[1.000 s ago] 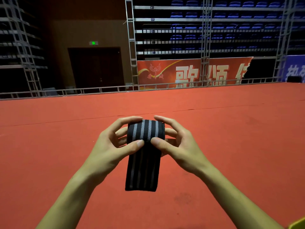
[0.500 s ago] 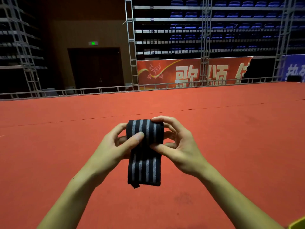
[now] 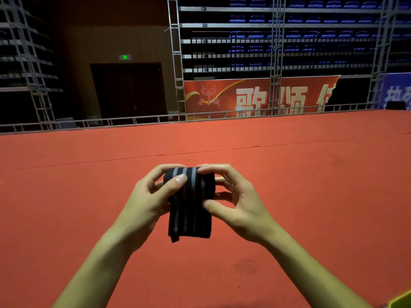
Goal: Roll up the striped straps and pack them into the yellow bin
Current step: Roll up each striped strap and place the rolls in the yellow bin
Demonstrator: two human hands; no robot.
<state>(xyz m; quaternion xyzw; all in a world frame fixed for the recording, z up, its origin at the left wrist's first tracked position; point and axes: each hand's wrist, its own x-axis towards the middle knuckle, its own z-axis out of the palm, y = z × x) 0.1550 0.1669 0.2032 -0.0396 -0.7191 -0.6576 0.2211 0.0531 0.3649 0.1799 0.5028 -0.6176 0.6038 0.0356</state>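
A black strap with grey stripes (image 3: 191, 203) is held up in front of me over the red carpet, rolled at its top with a short tail hanging down. My left hand (image 3: 149, 201) grips the roll from the left, thumb across its front. My right hand (image 3: 235, 201) grips it from the right, fingers over the top and thumb on the hanging part. A corner of the yellow bin (image 3: 401, 300) shows at the bottom right edge.
The red carpeted floor (image 3: 89, 196) spreads wide all around. A low metal rail (image 3: 133, 121) bounds its far edge, with truss towers, a red banner (image 3: 255, 96) and blue seat rows behind.
The hanging tail of the strap has grown shorter as the roll at the top has taken it up. Both hands stay at the same spot, turning the roll.
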